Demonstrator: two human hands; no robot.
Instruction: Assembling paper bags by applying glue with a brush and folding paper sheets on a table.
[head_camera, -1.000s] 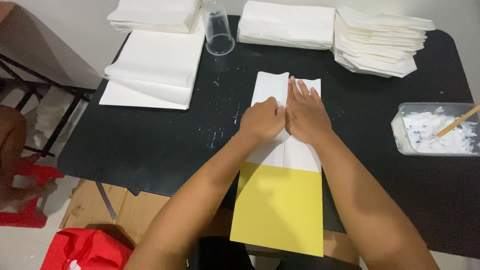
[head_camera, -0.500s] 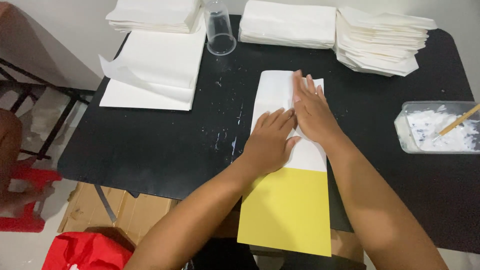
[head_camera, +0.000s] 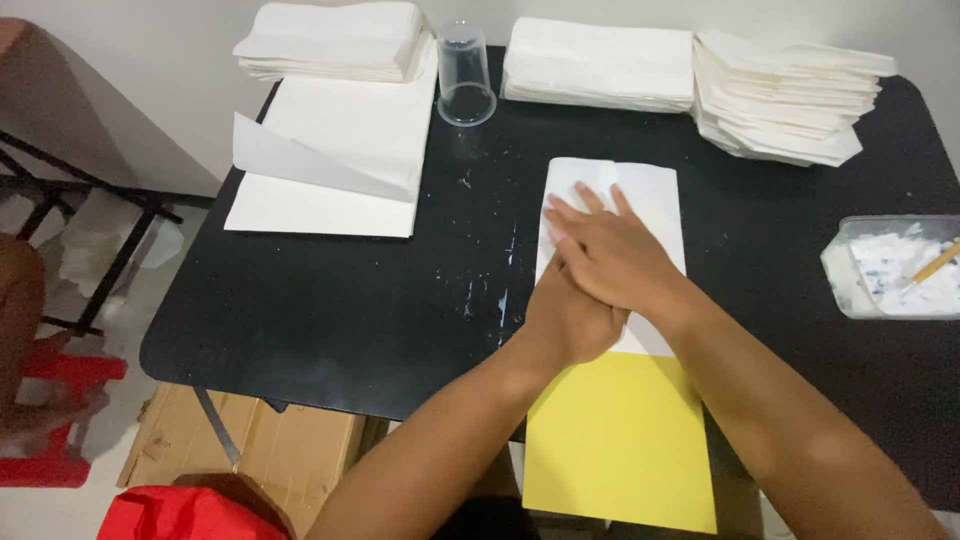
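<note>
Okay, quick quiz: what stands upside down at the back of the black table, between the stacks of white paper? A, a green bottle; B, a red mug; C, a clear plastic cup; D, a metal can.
C: a clear plastic cup stands mouth-down on the black table, between the white paper stacks.

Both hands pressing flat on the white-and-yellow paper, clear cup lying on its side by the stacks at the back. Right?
Not quite. The head view shows the clear cup standing upside down, mouth on the black table, not on its side. The rest holds: the right hand lies over the left hand, both pressing on the white-and-yellow paper.
</note>
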